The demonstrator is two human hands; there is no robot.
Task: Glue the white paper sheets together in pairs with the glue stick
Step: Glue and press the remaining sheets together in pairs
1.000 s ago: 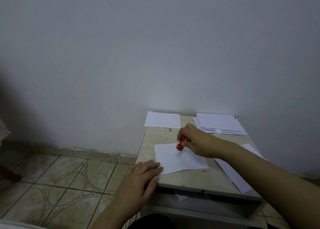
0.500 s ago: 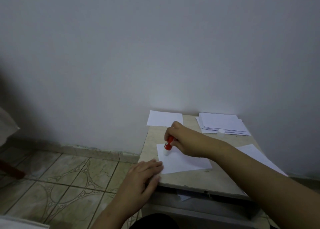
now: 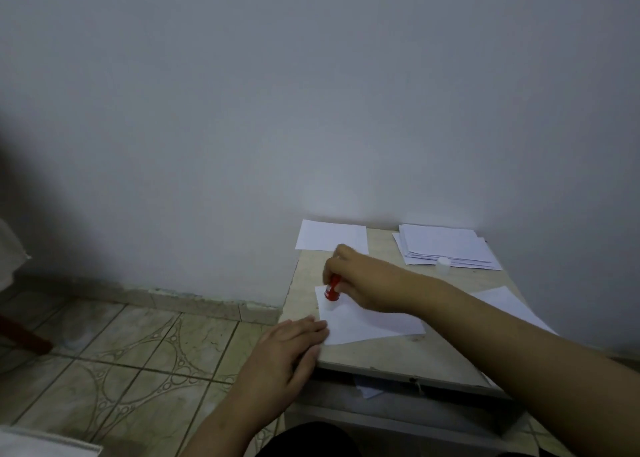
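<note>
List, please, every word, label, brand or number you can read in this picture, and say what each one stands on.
None can be read.
Glue stick, gripped in the right hand: a pale patch on its red barrel may be a label, too blurred to read.
Paper stack, the sheet under the glue stick and the small white cap: no print shows.

The right hand (image 3: 363,283) reached forward with its fingers (image 3: 341,250) curled in a grip; the left hand (image 3: 287,349) lay flat, fingers straight
</note>
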